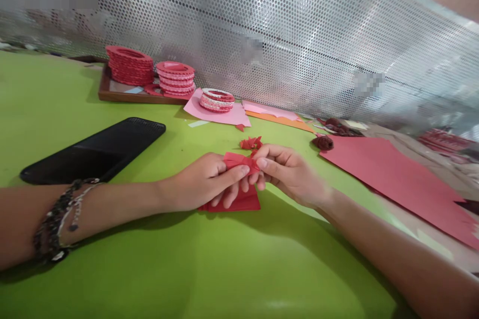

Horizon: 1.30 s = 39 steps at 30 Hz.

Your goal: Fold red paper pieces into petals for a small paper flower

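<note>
My left hand (213,179) pinches a small piece of red paper (235,160) between thumb and fingers. At the paper's right end, the thumb and forefinger of my right hand (286,172) are closed on its edge. Under my left fingers, more red paper (247,202) lies on the green tabletop (239,269). Just beyond my hands sit small folded red paper pieces (250,143) with pointed tips. My fingers partly hide the held paper, so its folds cannot be made out.
A black phone-shaped slab (97,147) lies at left. Behind it, a brown tray (127,95) holds stacked red rings (129,67) and pink-and-red rings (175,79). More rings (217,100) rest on pink paper (192,104). Red sheets (389,174) lie right, near a perforated metal panel (239,25).
</note>
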Each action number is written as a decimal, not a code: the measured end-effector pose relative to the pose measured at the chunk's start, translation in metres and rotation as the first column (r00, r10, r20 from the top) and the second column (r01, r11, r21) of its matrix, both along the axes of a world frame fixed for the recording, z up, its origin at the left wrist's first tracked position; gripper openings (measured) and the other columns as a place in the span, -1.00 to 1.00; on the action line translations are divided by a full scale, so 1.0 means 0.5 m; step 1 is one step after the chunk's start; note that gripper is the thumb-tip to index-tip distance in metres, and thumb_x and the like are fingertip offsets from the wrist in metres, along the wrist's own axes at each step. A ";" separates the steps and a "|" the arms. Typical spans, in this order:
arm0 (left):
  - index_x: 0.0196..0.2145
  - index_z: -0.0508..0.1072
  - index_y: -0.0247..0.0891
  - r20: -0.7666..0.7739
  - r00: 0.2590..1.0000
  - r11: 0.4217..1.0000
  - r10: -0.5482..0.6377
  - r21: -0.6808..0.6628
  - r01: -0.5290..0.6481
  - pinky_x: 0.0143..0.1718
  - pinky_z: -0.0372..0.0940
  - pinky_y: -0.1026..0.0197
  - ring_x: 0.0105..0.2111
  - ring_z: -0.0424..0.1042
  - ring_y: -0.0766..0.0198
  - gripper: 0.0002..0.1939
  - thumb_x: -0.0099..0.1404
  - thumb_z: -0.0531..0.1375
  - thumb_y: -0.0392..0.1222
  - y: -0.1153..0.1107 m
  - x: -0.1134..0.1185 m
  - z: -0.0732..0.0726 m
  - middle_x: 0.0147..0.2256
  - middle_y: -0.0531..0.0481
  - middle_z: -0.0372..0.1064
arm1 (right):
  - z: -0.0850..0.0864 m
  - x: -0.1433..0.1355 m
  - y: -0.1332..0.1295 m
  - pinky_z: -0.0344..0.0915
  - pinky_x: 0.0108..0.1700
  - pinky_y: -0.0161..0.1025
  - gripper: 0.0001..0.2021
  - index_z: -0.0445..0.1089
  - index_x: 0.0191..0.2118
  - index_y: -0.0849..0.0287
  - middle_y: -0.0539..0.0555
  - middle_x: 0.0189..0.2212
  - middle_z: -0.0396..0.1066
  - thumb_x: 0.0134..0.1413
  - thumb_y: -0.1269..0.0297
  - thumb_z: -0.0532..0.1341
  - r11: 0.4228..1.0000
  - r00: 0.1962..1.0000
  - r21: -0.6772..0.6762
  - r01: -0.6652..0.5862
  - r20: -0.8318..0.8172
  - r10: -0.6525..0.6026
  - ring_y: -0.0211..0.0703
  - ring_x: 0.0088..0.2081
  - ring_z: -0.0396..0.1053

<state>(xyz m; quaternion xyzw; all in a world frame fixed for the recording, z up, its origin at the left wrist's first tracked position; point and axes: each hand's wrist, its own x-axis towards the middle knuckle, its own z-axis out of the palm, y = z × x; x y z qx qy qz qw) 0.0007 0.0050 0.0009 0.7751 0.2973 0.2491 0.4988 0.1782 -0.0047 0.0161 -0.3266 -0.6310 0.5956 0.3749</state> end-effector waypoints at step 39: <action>-0.57 0.32 -0.28 0.218 0.966 0.991 0.135 -0.028 -0.132 -0.55 0.14 0.38 -0.65 0.22 0.45 -0.79 0.17 0.03 -0.21 0.019 0.005 -0.004 -0.69 0.18 0.23 | 0.002 -0.013 -0.029 0.23 -0.54 -0.48 -0.90 0.25 -0.48 0.24 -0.08 -0.62 0.29 -0.06 0.55 0.13 0.582 0.848 0.806 0.111 0.228 -0.478 -0.42 -0.59 0.25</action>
